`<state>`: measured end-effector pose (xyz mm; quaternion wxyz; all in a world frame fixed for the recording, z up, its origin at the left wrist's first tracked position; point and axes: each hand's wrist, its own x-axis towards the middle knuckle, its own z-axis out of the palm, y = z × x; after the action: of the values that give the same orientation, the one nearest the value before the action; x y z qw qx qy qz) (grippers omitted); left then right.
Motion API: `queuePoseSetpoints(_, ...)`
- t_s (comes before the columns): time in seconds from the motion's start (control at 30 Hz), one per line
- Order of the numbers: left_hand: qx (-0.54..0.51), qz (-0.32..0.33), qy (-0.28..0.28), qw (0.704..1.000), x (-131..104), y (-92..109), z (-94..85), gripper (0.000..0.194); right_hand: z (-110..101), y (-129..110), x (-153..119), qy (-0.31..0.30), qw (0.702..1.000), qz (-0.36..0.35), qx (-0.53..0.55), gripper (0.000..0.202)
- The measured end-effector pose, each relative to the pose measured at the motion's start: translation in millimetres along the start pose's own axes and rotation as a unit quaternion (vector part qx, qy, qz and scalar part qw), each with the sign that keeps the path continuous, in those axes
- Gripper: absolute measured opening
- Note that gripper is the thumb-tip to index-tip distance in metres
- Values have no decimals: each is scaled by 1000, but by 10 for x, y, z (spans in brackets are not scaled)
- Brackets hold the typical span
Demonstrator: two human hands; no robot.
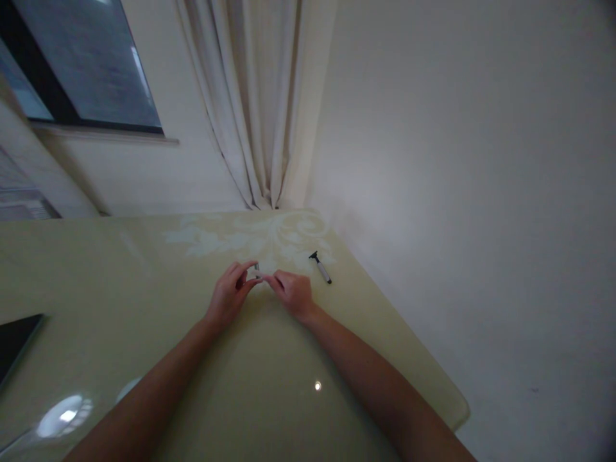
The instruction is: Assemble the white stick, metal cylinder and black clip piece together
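Note:
My left hand (227, 294) is closed in a pinch. Its thumb and forefinger grip a small, narrow piece, dark and pale (256, 270), at the piece's two ends; it is too small to name. Beside it, my right hand (294, 294) has its fingers curled and its thumb reaching to the piece. Whether the right fingers hold anything of their own is hidden. A razor (321, 269) with a black head and grey handle lies on the table just right of my right hand, touched by neither hand.
Both forearms rest over a glossy pale green table (269, 385) with a white leaf pattern at its far end. A dark flat object (17, 343) lies at the left edge. A wall (457, 192) borders the table's right side, and a curtain (250, 102) hangs behind.

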<state>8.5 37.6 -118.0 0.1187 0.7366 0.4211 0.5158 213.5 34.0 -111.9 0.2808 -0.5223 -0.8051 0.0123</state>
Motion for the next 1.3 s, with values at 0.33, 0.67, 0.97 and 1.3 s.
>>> queuePoseSetpoints(0.33,-5,-7,5,1000,0,28,-12,32,-13,-11,-3,4,1000,19,-14,58)
queuePoseSetpoints(0.67,-1,4,11,1000,6,6,-14,30,-27,-24,8,-4,999,45,-28,56)
queuePoseSetpoints(0.97,3,5,4,1000,-2,16,-5,31,-19,-5,14,6,998,54,-27,61)
queuePoseSetpoints(1.3,-15,-19,14,1000,6,18,-5,31,-41,0,10,10,998,55,-21,64)
